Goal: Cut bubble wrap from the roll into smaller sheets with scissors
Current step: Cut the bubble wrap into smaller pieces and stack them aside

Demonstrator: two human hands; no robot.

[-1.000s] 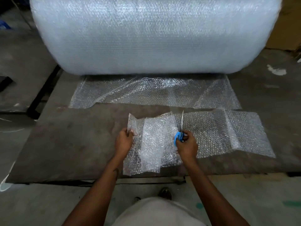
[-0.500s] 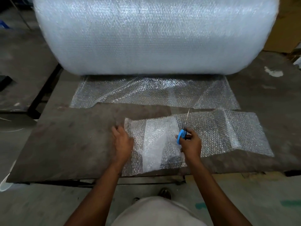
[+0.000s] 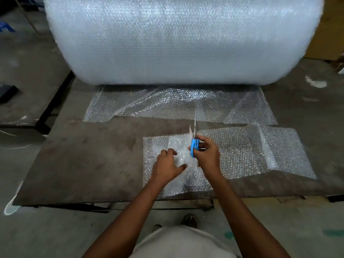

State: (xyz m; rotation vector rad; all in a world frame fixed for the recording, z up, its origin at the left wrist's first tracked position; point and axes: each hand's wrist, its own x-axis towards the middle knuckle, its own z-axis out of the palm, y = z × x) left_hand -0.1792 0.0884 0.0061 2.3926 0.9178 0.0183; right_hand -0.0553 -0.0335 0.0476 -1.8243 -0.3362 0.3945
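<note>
On the dark, worn bench (image 3: 83,164), the left hand (image 3: 166,166) lies with spread, fairly straight fingers pressing on the near-left part of a clear bubble wrap strip (image 3: 232,151), beside a crumpled fold of it. Just to its right, at about two o'clock from it, the right hand (image 3: 206,155) grips the blue-handled scissors (image 3: 194,146), fingers curled through the loops. The thin blades point toward twelve o'clock, reaching the strip's far edge; whether they are parted I cannot tell.

The strip's long axis runs nine to three o'clock, so the cut line crosses it at right angles. Most of the uncut length stretches toward three o'clock, making the right hand the nearer one to it, while the left steadies the shorter piece.

Beyond, at twelve o'clock, the large white bubble wrap roll (image 3: 186,40) lies with its axis parallel to the strip, a loose clear sheet (image 3: 167,107) trailing from under it.

Count: one roll, one scissors, one strip under the hands, one trailing sheet.
</note>
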